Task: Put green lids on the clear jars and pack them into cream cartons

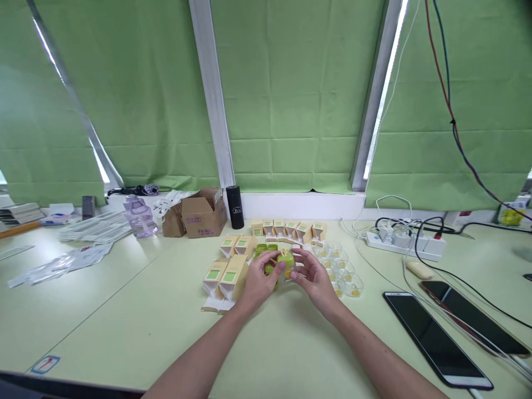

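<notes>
Between my two hands is a small clear container with a green lid [285, 258]. My left hand [262, 277] has its fingers closed on the green lid from the left. From the right, my right hand [312, 275] grips the clear lower part, where something yellow shows. Several green lids [266, 249] lie just behind my left hand. Several clear plastic cups [341, 266] with yellow inside stand to the right of my right hand. Open cream boxes with green labels [231, 276] are left of my left hand, and a row of similar boxes [291, 230] stands behind.
A cardboard box [203, 213], a black cylinder [235, 207] and a purple bottle [140, 217] stand at the back left. A power strip [405, 244] with cables and two phones [436, 339] lie on the right. Flat plastic packets [62, 265] lie far left.
</notes>
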